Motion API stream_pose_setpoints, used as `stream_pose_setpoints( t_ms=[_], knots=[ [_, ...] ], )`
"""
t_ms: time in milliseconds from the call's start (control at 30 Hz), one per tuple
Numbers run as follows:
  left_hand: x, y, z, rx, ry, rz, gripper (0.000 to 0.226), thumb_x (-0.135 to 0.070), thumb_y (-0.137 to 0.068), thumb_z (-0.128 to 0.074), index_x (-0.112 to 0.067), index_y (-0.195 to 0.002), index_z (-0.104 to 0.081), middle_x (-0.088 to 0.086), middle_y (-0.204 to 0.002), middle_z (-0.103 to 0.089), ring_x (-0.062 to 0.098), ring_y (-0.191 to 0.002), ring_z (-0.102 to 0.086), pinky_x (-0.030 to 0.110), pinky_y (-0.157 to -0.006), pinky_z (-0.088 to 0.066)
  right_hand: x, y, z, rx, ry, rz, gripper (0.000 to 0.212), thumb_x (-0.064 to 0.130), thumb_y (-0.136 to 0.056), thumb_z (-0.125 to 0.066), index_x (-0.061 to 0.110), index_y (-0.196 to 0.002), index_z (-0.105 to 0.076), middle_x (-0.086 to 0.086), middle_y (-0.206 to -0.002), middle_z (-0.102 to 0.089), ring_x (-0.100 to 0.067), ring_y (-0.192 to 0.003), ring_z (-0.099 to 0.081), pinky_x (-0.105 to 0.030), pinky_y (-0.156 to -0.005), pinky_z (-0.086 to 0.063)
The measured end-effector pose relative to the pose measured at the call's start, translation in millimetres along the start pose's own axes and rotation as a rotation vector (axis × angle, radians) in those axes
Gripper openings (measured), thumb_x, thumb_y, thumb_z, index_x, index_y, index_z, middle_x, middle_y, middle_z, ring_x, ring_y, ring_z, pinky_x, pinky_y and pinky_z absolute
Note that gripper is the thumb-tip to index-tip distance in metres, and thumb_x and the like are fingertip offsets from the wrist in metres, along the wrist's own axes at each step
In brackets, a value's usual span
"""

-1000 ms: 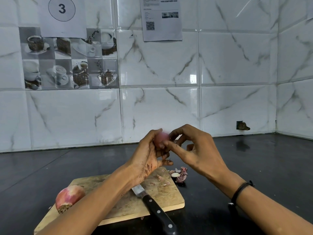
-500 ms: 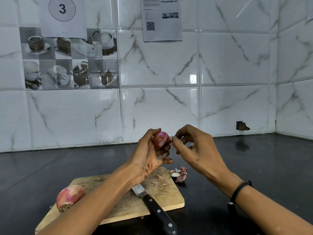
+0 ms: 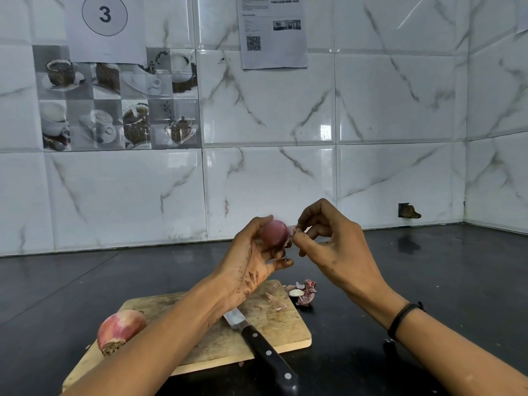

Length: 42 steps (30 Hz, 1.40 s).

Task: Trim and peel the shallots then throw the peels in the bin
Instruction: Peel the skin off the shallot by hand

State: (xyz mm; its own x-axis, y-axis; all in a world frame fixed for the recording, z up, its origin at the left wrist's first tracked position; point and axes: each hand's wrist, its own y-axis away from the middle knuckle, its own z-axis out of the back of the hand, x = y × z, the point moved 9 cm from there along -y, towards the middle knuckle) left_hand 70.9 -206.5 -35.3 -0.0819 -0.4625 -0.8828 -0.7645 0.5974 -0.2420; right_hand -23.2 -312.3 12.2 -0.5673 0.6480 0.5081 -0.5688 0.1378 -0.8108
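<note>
We've got one shallot (image 3: 273, 234) up in the air, gripped in our left hand (image 3: 251, 261): small, round, smooth purple-pink, most of its skin off. A pale strip of peel (image 3: 292, 230) clings at its right side, pinched by our right hand (image 3: 328, 244). The second shallot (image 3: 120, 330) lies on its side at the near left of the board (image 3: 280, 330), bigger, pink-and-white, dry skin on, root end facing us, untrimmed. Peels (image 3: 304, 291) sit in a small heap on the counter (image 3: 400, 281), just beside the board's far right corner, with a few scraps (image 3: 274, 301) scattered on the board nearby
</note>
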Motion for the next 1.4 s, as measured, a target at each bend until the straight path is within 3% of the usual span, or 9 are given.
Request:
stream_pose_setpoints(
  t_ms=[267,400,467,600,667,867,1033,1200,1400],
  knots=[
    [-6,0,3,-0.047,-0.052,-0.060,0.034,-0.035,-0.095,-0.059,-0.002,-0.092,-0.068,0.012,-0.078,-0.073,0.018,-0.069,-0.069,0.037,-0.085,-0.055,0,1,-4,0.022,0.043,-0.014,0.014,0.023,-0.094,-0.062,0.032,-0.090,-0.071,0.018,-0.093,-0.070,-0.008,-0.079,-0.067,-0.034,-0.074,-0.056],
    [-4,-2,5,-0.045,-0.068,-0.065,0.036,-0.037,-0.097,-0.058,-0.002,-0.097,-0.069,0.009,-0.079,-0.072,0.020,-0.077,-0.070,0.034,-0.077,-0.059,0,0,-3,-0.001,0.096,0.024,0.004,0.031,-0.093,-0.068,0.030,-0.095,-0.072,0.017,-0.095,-0.069,-0.005,-0.081,-0.067,-0.012,-0.067,-0.046],
    [-4,-3,5,-0.046,-0.080,-0.067,0.037,-0.037,-0.099,-0.057,-0.004,-0.093,-0.070,0.009,-0.079,-0.071,0.021,-0.080,-0.070,0.034,-0.077,-0.059,1,0,-2,-0.016,0.144,0.064,0.009,0.035,-0.092,-0.071,0.027,-0.097,-0.072,0.016,-0.095,-0.069,-0.005,-0.082,-0.066,-0.009,-0.067,-0.044],
    [-2,-4,3,-0.062,-0.062,-0.061,0.040,-0.035,-0.099,-0.056,0.003,-0.102,-0.067,0.019,-0.094,-0.066,0.028,-0.089,-0.068,0.038,-0.081,-0.060,6,-2,-1,-0.024,0.236,0.169,0.018,0.042,-0.091,-0.069,0.027,-0.099,-0.071,0.017,-0.095,-0.066,-0.007,-0.078,-0.064,-0.015,-0.065,-0.047],
    [-2,-2,-1,-0.051,-0.037,-0.062,0.039,-0.031,-0.100,-0.056,0.005,-0.101,-0.069,0.024,-0.101,-0.065,0.028,-0.089,-0.070,0.037,-0.079,-0.062,12,-1,-2,-0.027,0.343,0.259,0.023,0.047,-0.092,-0.065,0.027,-0.101,-0.071,0.017,-0.096,-0.065,-0.008,-0.073,-0.063,-0.026,-0.063,-0.052],
    [-6,-1,-2,-0.035,-0.052,-0.084,0.028,-0.024,-0.096,-0.062,-0.002,-0.084,-0.074,0.014,-0.082,-0.073,0.021,-0.077,-0.073,0.038,-0.080,-0.063,34,8,-5,-0.121,0.631,0.507,0.022,0.037,-0.094,-0.060,0.019,-0.093,-0.073,0.010,-0.085,-0.064,-0.014,-0.056,-0.057,-0.034,-0.038,-0.044],
    [-5,-1,-3,-0.044,-0.084,-0.066,0.026,-0.026,-0.094,-0.062,-0.002,-0.087,-0.070,0.008,-0.071,-0.072,0.020,-0.070,-0.072,0.039,-0.085,-0.059,19,1,-5,-0.087,0.557,0.306,0.023,0.042,-0.089,-0.059,0.022,-0.094,-0.068,0.012,-0.088,-0.063,-0.010,-0.062,-0.060,-0.035,-0.051,-0.051],
    [-5,-1,1,-0.063,-0.006,-0.044,0.036,-0.025,-0.086,-0.067,0.005,-0.105,-0.063,0.017,-0.077,-0.070,0.021,-0.064,-0.067,0.035,-0.072,-0.061,-2,-5,1,-0.066,0.405,0.130,0.014,0.036,-0.091,-0.069,0.023,-0.096,-0.070,0.016,-0.090,-0.065,-0.005,-0.073,-0.062,-0.033,-0.066,-0.054],
    [-6,2,0,-0.035,0.022,-0.037,0.030,-0.025,-0.088,-0.064,0.001,-0.104,-0.063,0.023,-0.093,-0.071,0.029,-0.089,-0.067,0.034,-0.073,-0.061,-5,-3,6,-0.080,0.241,0.054,0.014,0.036,-0.094,-0.068,0.024,-0.100,-0.073,0.017,-0.093,-0.070,-0.001,-0.081,-0.065,-0.011,-0.067,-0.046]
  ],
)
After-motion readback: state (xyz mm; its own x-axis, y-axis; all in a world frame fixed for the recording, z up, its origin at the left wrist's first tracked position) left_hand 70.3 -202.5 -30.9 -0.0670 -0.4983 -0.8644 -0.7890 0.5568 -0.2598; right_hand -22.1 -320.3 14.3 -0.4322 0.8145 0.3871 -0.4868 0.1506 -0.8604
